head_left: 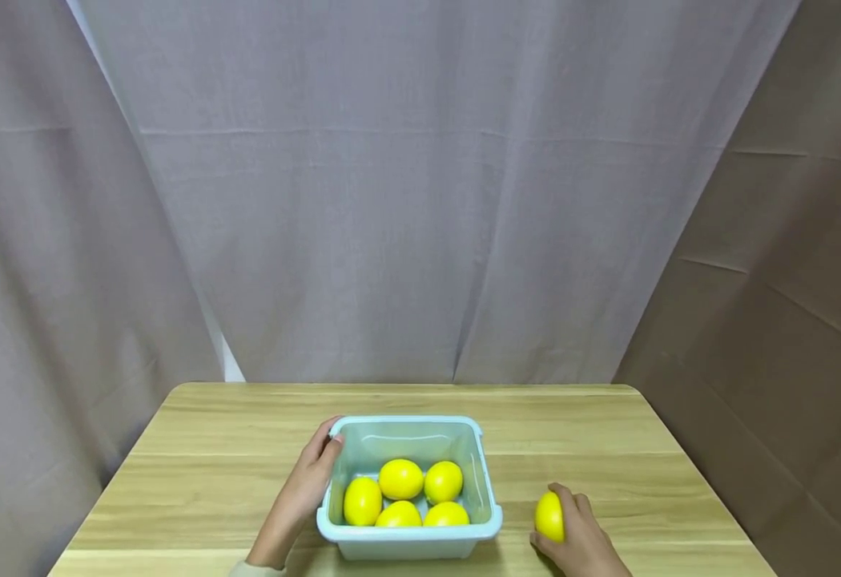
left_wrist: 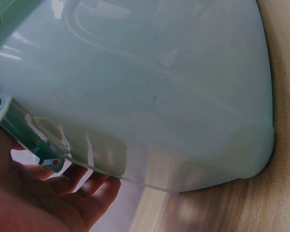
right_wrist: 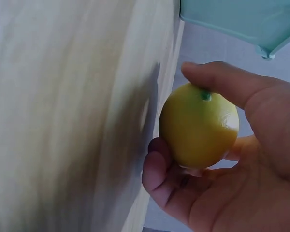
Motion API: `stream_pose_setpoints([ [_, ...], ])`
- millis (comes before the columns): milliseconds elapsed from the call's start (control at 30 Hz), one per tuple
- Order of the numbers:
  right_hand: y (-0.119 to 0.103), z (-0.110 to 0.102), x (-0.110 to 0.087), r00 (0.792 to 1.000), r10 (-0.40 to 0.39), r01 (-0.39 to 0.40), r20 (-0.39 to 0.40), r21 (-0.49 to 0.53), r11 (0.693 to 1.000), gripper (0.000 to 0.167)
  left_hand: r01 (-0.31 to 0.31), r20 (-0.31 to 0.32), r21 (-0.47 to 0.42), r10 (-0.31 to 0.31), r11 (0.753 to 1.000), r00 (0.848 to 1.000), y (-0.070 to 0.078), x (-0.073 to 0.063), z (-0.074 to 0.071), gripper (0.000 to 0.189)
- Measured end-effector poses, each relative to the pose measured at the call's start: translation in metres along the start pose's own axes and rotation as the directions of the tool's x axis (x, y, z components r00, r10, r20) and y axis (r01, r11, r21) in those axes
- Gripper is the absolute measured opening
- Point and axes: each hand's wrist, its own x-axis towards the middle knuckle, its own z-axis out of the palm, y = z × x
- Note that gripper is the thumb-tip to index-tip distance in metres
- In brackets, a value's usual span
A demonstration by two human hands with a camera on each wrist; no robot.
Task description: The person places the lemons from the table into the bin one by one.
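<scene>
A pale blue-green plastic bin (head_left: 409,532) stands on the table with several yellow lemons (head_left: 400,479) inside. My left hand (head_left: 310,473) grips the bin's rim near its far left corner. In the left wrist view the fingers (left_wrist: 99,193) lie against the outer side of the wall, and part of the hand is cut off. To the right of the bin, my right hand (head_left: 582,537) holds another lemon (head_left: 549,517) between thumb and fingers, close to the tabletop. The right wrist view shows this lemon (right_wrist: 198,128) with a green stem spot near the thumb.
The wood-grain table (head_left: 247,449) has rounded far corners. Grey curtains (head_left: 392,240) hang behind it and on the left, with a darker brownish one (head_left: 774,320) on the right. A strip of tabletop separates the bin from the right hand.
</scene>
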Motion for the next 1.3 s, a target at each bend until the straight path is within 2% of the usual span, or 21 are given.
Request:
stream_pose_setpoints([
  [200, -0.002, -0.005, -0.001, 1.0, -0.012, 0.013, -0.018, 0.077, 0.997, 0.086, -0.014, -0.005, 0.0, 0.014, 1.0, 1.0, 0.001, 0.001, 0.0, 0.044],
  [400, -0.011, -0.019, -0.008, 0.999, -0.051, 0.054, -0.019, 0.187, 0.981, 0.085, -0.01, 0.001, -0.001, 0.01, 1.0, 1.0, -0.001, 0.0, 0.0, 0.043],
  [833, -0.041, -0.044, -0.024, 0.988, -0.131, 0.145, -0.076, 0.22, 0.965, 0.086, -0.026, -0.006, 0.013, 0.026, 1.0, 1.0, 0.004, -0.004, -0.003, 0.045],
  [933, -0.049, -0.05, -0.025, 0.986, -0.152, 0.163, -0.063, 0.281, 0.946, 0.083, -0.011, -0.007, 0.024, 0.011, 1.0, 1.0, 0.005, -0.005, -0.005, 0.045],
  [1067, -0.059, -0.058, -0.027, 0.982, -0.186, 0.184, -0.033, 0.39, 0.902, 0.08, -0.009, -0.011, 0.04, 0.009, 0.999, 1.0, 0.006, -0.004, -0.005, 0.044],
  [1233, -0.07, -0.063, -0.028, 0.966, -0.255, 0.243, -0.034, 0.441, 0.864, 0.078, -0.026, -0.015, 0.062, 0.027, 0.998, 1.0, 0.008, -0.003, -0.002, 0.044],
  [1300, -0.073, -0.064, -0.028, 0.959, -0.282, 0.266, -0.032, 0.44, 0.858, 0.077, -0.019, -0.015, 0.061, 0.02, 0.998, 1.0, 0.007, -0.003, -0.001, 0.044],
])
